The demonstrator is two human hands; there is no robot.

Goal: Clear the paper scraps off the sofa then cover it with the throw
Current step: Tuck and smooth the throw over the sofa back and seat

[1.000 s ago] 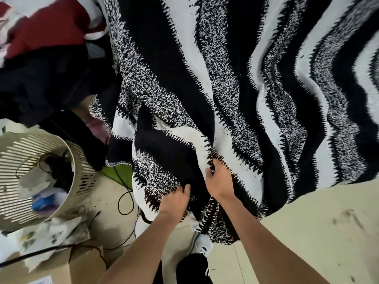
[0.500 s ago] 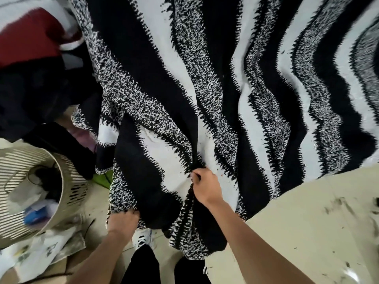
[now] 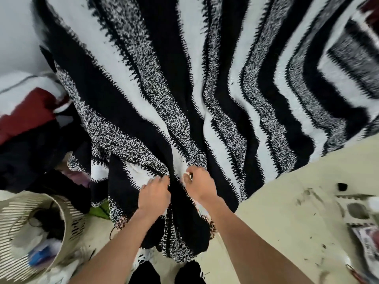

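Note:
A black, white and speckled striped throw (image 3: 184,89) spreads across most of the view and hides the sofa under it. Its near edge bunches into folds that hang down toward the floor in front of me. My left hand (image 3: 154,195) grips a fold of the throw near that bunched edge. My right hand (image 3: 200,185) pinches the cloth just to the right, a dark fold between the two hands. No paper scraps show on the covered surface.
A beige slatted basket (image 3: 67,218) with paper and dark items stands on the floor at lower left. Dark and red clothes (image 3: 26,119) pile at the left. Printed paper (image 3: 367,244) and marks lie on the pale floor at right. My shoes (image 3: 143,261) show below.
My left hand rose from the throw's lower edge to a fold beside my right hand. The view tilted up and right, so more of the spread throw shows.

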